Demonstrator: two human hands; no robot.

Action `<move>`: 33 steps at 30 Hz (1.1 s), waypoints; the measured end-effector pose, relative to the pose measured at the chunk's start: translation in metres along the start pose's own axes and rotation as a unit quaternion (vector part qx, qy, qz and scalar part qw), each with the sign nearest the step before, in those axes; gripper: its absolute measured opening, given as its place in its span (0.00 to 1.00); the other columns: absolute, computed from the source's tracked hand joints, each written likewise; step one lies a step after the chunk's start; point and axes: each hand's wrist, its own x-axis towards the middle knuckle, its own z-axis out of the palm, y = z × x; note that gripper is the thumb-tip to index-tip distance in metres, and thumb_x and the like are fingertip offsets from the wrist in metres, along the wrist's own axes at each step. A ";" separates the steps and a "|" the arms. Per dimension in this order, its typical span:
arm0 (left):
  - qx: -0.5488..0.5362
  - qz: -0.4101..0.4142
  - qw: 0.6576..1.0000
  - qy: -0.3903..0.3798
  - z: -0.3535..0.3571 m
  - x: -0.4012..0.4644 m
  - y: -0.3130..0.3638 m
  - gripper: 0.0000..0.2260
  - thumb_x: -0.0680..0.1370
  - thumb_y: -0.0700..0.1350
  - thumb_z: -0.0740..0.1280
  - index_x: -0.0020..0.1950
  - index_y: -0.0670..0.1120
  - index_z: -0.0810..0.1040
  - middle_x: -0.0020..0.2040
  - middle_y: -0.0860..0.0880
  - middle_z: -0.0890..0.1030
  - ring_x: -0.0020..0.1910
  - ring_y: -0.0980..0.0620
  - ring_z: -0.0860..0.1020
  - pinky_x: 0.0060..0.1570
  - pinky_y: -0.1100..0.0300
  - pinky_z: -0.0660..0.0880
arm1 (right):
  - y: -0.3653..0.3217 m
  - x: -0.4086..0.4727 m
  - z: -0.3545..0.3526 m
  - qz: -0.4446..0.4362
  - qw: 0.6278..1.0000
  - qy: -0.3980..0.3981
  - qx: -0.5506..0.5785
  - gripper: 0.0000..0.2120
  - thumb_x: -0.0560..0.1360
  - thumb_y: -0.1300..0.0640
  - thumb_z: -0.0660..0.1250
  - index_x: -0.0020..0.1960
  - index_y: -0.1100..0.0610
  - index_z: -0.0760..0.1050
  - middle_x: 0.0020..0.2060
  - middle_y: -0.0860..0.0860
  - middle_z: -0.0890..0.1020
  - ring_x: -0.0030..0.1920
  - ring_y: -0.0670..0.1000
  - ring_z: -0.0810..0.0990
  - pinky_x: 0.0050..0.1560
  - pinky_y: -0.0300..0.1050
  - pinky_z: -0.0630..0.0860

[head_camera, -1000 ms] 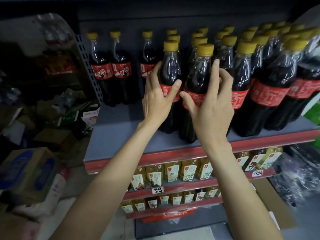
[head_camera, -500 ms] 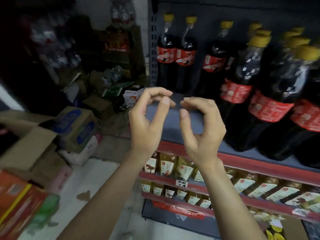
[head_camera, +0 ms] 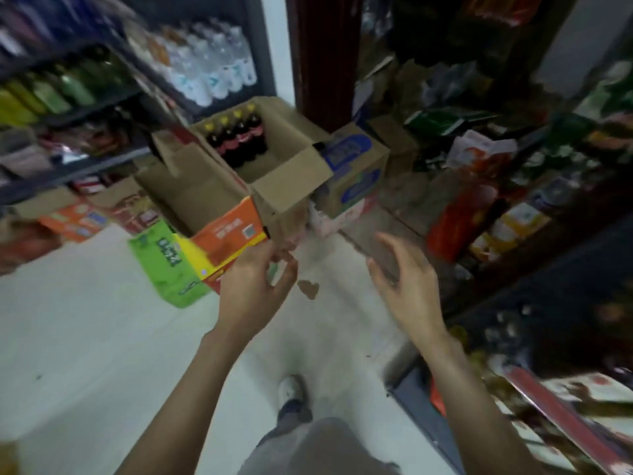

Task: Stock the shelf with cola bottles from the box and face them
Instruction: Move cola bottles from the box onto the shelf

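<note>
An open cardboard box point(head_camera: 291, 180) stands on the floor ahead, its flaps spread. Several cola bottles point(head_camera: 239, 138) with yellow caps and red labels stand upright along its far left side; the rest of the box looks bare. My left hand point(head_camera: 255, 286) hovers in front of the box, below it in the view, with fingers loosely curled and nothing in it. My right hand point(head_camera: 407, 286) floats to the right of it with relaxed, spread fingers, also holding nothing. The cola shelf is out of view. The picture is blurred by motion.
An orange carton point(head_camera: 226, 241) and a green pack point(head_camera: 164, 262) lie left of the box, a blue-printed carton point(head_camera: 352, 166) right of it. Shelves of drinks point(head_camera: 205, 66) line the left; a stocked shelf point(head_camera: 513, 217) runs along the right. Pale floor point(head_camera: 85, 337) and my shoe point(head_camera: 291, 389) lie below.
I have turned away from the cola shelf toward the floor and the open box. Both hands let go of the shelf bottles a second ago and have dropped lower, holding nothing.
</note>
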 end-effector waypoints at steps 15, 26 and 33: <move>-0.060 -0.241 0.969 -0.007 0.013 0.242 -0.250 0.11 0.76 0.42 0.67 0.58 0.47 0.79 0.48 0.52 0.83 0.50 0.52 0.81 0.52 0.58 0.75 | 0.030 0.252 0.259 0.039 0.964 -0.263 -0.012 0.18 0.77 0.58 0.67 0.66 0.58 0.74 0.57 0.55 0.81 0.57 0.55 0.79 0.51 0.46 0.74; -0.044 -0.343 0.935 0.071 0.036 0.434 -0.374 0.16 0.76 0.47 0.69 0.63 0.46 0.74 0.60 0.49 0.79 0.58 0.50 0.76 0.57 0.50 0.75 | 0.060 0.472 0.438 0.021 0.951 -0.304 0.053 0.20 0.76 0.57 0.68 0.67 0.55 0.71 0.58 0.50 0.79 0.58 0.47 0.77 0.53 0.35 0.67; 0.073 -0.281 0.957 0.011 0.069 0.522 -0.472 0.22 0.76 0.48 0.69 0.68 0.47 0.71 0.64 0.46 0.75 0.66 0.46 0.70 0.64 0.49 0.69 | 0.090 0.529 0.570 0.003 0.945 -0.322 0.055 0.26 0.74 0.59 0.71 0.70 0.55 0.67 0.65 0.51 0.75 0.62 0.50 0.75 0.59 0.48 0.76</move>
